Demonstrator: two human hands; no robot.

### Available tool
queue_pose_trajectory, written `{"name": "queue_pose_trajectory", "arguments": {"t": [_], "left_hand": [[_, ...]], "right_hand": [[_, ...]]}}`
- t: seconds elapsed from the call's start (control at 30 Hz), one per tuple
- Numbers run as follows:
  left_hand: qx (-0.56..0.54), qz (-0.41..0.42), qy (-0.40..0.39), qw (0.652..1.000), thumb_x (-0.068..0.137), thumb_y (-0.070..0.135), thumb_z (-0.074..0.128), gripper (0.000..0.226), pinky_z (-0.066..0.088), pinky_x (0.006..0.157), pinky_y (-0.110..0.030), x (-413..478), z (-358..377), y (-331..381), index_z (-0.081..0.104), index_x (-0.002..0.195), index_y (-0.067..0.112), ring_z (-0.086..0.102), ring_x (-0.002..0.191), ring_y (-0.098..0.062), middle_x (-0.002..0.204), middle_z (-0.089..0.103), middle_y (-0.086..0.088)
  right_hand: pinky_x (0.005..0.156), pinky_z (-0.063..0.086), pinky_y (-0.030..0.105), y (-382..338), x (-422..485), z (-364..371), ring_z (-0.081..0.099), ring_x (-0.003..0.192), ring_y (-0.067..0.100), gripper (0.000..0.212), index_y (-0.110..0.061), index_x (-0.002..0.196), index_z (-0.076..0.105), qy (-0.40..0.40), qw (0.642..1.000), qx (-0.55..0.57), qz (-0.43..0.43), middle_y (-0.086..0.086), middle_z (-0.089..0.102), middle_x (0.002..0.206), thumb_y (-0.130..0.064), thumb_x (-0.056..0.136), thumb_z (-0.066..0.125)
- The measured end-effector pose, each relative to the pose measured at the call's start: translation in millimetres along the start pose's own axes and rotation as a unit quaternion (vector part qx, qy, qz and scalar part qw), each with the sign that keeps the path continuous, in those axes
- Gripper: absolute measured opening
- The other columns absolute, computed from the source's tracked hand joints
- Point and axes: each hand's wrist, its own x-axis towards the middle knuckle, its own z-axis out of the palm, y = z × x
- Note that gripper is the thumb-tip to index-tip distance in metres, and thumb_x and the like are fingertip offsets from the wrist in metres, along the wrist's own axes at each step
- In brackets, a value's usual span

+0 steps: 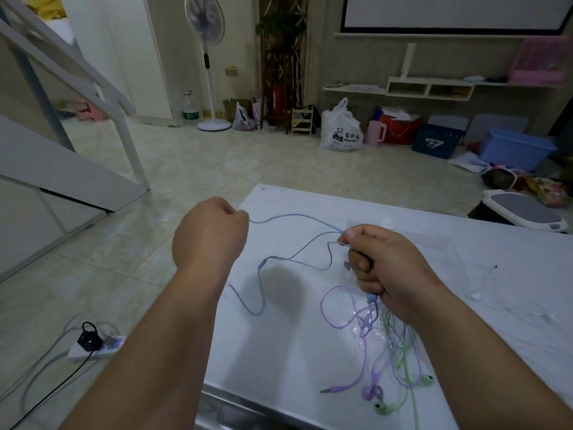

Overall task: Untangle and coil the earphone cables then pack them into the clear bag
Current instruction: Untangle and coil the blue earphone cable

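Over the white table, left hand and right hand are pinching limp blue cable above the five-o'clock tangle.

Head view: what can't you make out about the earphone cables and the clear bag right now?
- Blue cable: its end is hidden inside the left hand, and the stretch gripped by the right hand is covered by its curled fingers.
- Purple cable and green cable: their tangle runs under the right wrist.
- Clear bag: transparent on the white table, so its edges and opening are too faint to make out.
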Motion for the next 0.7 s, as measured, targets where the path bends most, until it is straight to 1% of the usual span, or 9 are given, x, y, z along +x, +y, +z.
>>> {"name": "queue_pose_trajectory", "arguments": {"t": [0.1,0.13,0.2,0.3,0.37,0.43,0.53,0.63,0.7], "left_hand": [[0.12,0.048,-0.113,0.985,0.08,0.026,0.057,0.034,0.05,0.082,-0.034,-4,10,-2,0.061,0.114,0.027,0.062,0.098,-0.027,0.109,0.067,-0.002],[0.125,0.076,-0.145,0.979,0.08,0.028,0.061,0.05,0.047,0.092,-0.038,-5,14,-3,0.051,0.129,0.033,0.057,0.11,-0.027,0.123,0.061,-0.001],[0.087,0.163,-0.172,0.968,0.083,0.032,0.066,0.065,0.041,0.102,-0.04,-9,17,0,0.037,0.141,0.041,0.047,0.124,-0.023,0.135,0.05,0.002],[-0.037,0.262,-0.227,0.937,0.09,0.031,0.063,0.042,0.036,0.093,-0.021,-17,18,10,0.053,0.129,0.043,0.048,0.113,-0.003,0.121,0.055,0.015],[-0.065,0.271,-0.247,0.928,0.093,0.03,0.059,0.014,0.043,0.081,-0.024,-21,20,16,0.067,0.101,0.036,0.055,0.093,-0.004,0.098,0.064,0.014],[-0.119,0.234,-0.247,0.933,0.094,0.03,0.053,0.019,0.043,0.068,-0.027,-23,19,19,0.067,0.082,0.026,0.055,0.073,-0.007,0.08,0.066,0.006],[-0.215,0.185,-0.269,0.92,0.094,0.033,0.055,0.025,0.042,0.062,-0.022,-24,15,22,0.068,0.079,0.018,0.053,0.064,-0.003,0.073,0.067,0.004],[-0.176,0.206,-0.263,0.926,0.086,0.028,0.069,0.01,0.04,0.057,-0.015,-24,17,21,0.07,0.076,0.026,0.052,0.058,0.002,0.065,0.064,0.013],[-0.144,0.209,-0.229,0.94,0.085,0.025,0.069,0.013,0.041,0.059,-0.017,-24,20,21,0.068,0.073,0.029,0.054,0.059,0.001,0.066,0.064,0.014]], "right_hand": [[0.041,0.016,0.02,0,0,1,0.016,0.048,0.012,0.021,-0.007,0.091,0.065,0.004,1.0,-0.024,-0.004,-0.002,0.03,0.053,-0.018,0.099,0.049],[0.042,0.016,0.02,0,0,2,0.016,0.047,0.011,0.021,-0.007,0.091,0.066,0.006,0.999,-0.036,-0.006,-0.003,0.03,0.053,-0.018,0.099,0.049],[0.042,0.016,0.02,1,0,5,0.018,0.045,0.01,0.021,-0.009,0.089,0.067,0.008,0.998,-0.056,-0.01,-0.005,0.032,0.05,-0.018,0.098,0.051],[0.041,0.019,0.019,1,-1,8,0.022,0.041,0.009,0.021,-0.011,0.085,0.068,0.005,0.997,-0.077,-0.017,-0.008,0.035,0.047,-0.019,0.097,0.052],[0.04,0.021,0.019,0,-2,8,0.024,0.04,0.008,0.022,-0.012,0.083,0.068,0.007,0.996,-0.081,-0.019,-0.008,0.037,0.047,-0.02,0.097,0.052],[0.04,0.021,0.02,-1,-2,8,0.025,0.04,0.007,0.023,-0.011,0.084,0.069,0.016,0.996,-0.087,-0.021,-0.005,0.039,0.049,-0.02,0.097,0.052],[0.042,0.02,0.022,-2,-2,7,0.025,0.043,0.01,0.023,-0.009,0.085,0.069,0.023,0.996,-0.08,-0.025,0.001,0.039,0.054,-0.02,0.097,0.052],[0.041,0.025,0.023,-1,-2,5,0.027,0.045,0.013,0.024,-0.014,0.084,0.07,0.019,0.995,-0.092,-0.025,0.002,0.043,0.057,-0.024,0.096,0.053],[0.041,0.029,0.024,-1,-2,6,0.029,0.043,0.014,0.023,-0.015,0.085,0.071,0.01,0.995,-0.099,-0.022,0.001,0.047,0.056,-0.026,0.096,0.053]]}}
